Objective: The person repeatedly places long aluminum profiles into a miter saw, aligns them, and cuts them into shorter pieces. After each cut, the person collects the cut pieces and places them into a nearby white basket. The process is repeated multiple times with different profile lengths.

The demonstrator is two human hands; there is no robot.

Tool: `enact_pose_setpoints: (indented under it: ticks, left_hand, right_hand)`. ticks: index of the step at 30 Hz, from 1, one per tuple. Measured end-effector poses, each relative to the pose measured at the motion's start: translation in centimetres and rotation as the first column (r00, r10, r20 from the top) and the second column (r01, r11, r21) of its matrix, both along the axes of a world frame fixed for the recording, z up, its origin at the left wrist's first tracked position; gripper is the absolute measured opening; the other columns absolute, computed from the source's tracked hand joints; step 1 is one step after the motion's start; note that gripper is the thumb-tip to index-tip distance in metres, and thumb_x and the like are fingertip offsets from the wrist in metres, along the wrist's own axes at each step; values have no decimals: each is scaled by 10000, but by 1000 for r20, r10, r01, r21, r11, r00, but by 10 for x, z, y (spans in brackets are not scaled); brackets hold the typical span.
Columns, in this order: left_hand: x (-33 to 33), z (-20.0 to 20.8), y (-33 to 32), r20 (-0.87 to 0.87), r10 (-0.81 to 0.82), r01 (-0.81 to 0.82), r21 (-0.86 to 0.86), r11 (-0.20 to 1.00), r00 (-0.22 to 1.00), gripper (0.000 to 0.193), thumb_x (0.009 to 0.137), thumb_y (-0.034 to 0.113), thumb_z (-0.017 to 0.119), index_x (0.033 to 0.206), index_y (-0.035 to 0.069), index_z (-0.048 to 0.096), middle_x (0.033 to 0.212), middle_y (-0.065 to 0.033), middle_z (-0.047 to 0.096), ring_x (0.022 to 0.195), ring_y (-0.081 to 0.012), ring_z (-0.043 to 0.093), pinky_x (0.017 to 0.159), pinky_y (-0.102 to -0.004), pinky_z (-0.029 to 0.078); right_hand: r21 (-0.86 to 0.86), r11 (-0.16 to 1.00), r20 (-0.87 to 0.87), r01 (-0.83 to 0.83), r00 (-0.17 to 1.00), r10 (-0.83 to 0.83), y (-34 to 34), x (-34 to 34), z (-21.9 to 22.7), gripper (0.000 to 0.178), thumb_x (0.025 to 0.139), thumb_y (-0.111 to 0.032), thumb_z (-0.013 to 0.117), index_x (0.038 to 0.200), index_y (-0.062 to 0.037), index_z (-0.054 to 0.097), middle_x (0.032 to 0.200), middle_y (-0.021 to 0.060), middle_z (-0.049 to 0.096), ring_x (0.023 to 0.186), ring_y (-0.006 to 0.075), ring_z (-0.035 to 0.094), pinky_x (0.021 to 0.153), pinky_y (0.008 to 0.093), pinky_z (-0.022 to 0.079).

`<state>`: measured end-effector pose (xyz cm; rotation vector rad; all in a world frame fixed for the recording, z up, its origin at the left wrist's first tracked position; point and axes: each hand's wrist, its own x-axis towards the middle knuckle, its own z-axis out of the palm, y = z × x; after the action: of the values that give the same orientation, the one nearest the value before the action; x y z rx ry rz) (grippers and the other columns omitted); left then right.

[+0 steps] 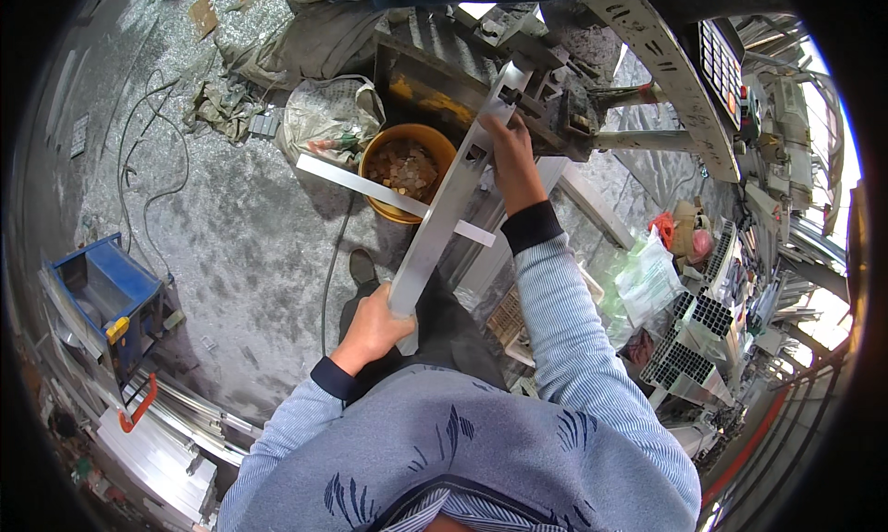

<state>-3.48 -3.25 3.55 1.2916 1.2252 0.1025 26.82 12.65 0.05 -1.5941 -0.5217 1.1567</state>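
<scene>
A long silver metal profile (446,194) with cut-outs near its far end slants away from me. My left hand (376,327) is closed round its near end. Farther along, my right hand (513,157) grips its right side beside the cut-outs, partly hiding them. The far end lies at a dark metal machine (546,116); whether it rests on the machine I cannot tell. A flat pale strip (356,181) crosses the profile, sticking out on both sides of it. Left of the profile stands a yellow bucket (372,145) with small scraps inside.
A whitish sack (330,116) sits beside the bucket. A blue bin (111,273) stands at the left, above stacked metal lengths (166,467). A cable (176,194) curls over the floor. On the right are a keypad panel (720,69), black grids (689,333) and plastic bags (645,278).
</scene>
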Motion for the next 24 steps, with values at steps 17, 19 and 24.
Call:
enact_pose_setpoints:
  ticks: [17, 19, 24]
  left_hand:
    - [1, 5, 5, 21, -3, 4, -22, 1000, 1000, 459, 771, 189, 785, 1115, -69, 626, 999, -309, 714, 996, -460, 710, 854, -453, 564]
    - [1, 7, 6, 18, -7, 7, -34, 999, 1000, 459, 771, 190, 784, 1116, -69, 626, 997, -310, 714, 994, -461, 710, 851, -453, 563]
    - [1, 8, 7, 36, 9, -7, -43, 999, 999, 450, 773, 189, 781, 1108, -66, 623, 984, -312, 710, 986, -468, 706, 845, -456, 563]
  right_hand:
    - [2, 1000, -214, -28, 976, 27, 9, -6, -13, 246, 930, -244, 734, 1066, -71, 625, 926, 52, 675, 779, 184, 681, 689, 349, 584]
    - [-3, 1000, -214, -21, 977, 20, 8, -6, -12, 242, 929, -244, 734, 1060, -71, 627, 928, 50, 675, 783, 181, 680, 685, 347, 580]
    - [-17, 1000, -208, -23, 978, 19, 8, -8, -7, 228, 934, -247, 728, 1044, -71, 634, 908, 47, 674, 790, 175, 677, 676, 343, 568]
